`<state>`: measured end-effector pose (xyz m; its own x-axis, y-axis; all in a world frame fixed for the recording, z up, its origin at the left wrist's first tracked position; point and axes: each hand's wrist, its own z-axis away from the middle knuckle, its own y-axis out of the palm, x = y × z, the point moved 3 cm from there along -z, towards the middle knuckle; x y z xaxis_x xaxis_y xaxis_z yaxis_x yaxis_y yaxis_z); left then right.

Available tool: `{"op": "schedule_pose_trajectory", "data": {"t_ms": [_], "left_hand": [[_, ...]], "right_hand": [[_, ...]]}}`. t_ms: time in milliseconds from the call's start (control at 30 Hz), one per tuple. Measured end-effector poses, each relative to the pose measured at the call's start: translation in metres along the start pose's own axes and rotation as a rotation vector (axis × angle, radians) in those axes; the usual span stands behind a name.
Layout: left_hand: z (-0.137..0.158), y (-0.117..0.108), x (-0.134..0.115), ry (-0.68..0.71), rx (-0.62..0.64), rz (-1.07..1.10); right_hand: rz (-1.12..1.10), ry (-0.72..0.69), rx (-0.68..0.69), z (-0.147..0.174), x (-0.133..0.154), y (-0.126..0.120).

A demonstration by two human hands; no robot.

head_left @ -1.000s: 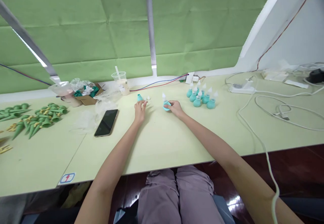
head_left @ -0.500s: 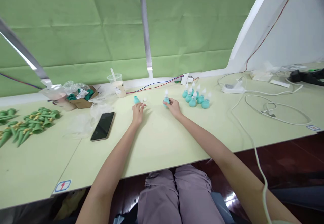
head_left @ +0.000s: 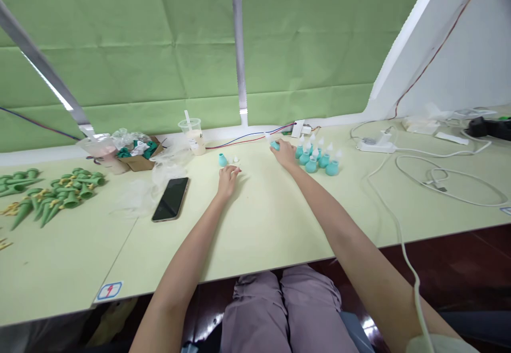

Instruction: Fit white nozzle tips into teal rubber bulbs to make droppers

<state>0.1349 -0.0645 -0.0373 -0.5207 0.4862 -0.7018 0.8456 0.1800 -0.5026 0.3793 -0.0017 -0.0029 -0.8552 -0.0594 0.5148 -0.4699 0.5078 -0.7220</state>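
My right hand [head_left: 286, 154] is closed round a teal bulb syringe [head_left: 274, 145] with a clear pointed nozzle, tilted with its nozzle up and to the left. Just right of that hand, several similar bulb syringes [head_left: 311, 165] stand upright in a cluster, nozzles up. My left hand [head_left: 227, 181] rests on the table with its fingers loosely stretched and nothing visible in them. Right beyond its fingertips stands a teal bulb [head_left: 222, 159] without a nozzle. A small whitish piece [head_left: 236, 159] lies beside that bulb; its exact shape is too small to tell.
A phone [head_left: 171, 199] and crumpled clear plastic [head_left: 138, 196] lie left of my arms. Behind them are a drink cup [head_left: 195, 139], another cup [head_left: 107, 158] and a cardboard box [head_left: 141, 162]. Green horn-shaped pieces [head_left: 72, 193] lie far left. A power strip [head_left: 375, 144] and white cable [head_left: 399, 220] occupy the right.
My right hand has moved right and back toward the cluster, and the bulb syringe in it has gone from upright to tilted. My left hand stays by the bulb. The view has shifted slightly.
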Motion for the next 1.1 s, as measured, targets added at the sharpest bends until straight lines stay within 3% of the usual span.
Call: {"op": "schedule_pose_trajectory", "data": {"t_ms": [100,433,733,1100], "left_hand": [[0.000,0.000,0.003,-0.014,-0.033,-0.021],[0.003,0.001,0.004,-0.056,-0.052,-0.021],[0.002,0.004,0.005,-0.046,-0.045,-0.018],[0.004,0.006,0.008,-0.043,-0.026,-0.019]], "right_hand": [[0.127,0.010,-0.044,-0.005,0.001,-0.003],[0.401,-0.021,0.090,-0.013,-0.005,-0.002],[0.575,-0.165,-0.007,-0.013,-0.011,-0.008],[0.640,-0.063,0.029,-0.018,-0.024,-0.023]]}}
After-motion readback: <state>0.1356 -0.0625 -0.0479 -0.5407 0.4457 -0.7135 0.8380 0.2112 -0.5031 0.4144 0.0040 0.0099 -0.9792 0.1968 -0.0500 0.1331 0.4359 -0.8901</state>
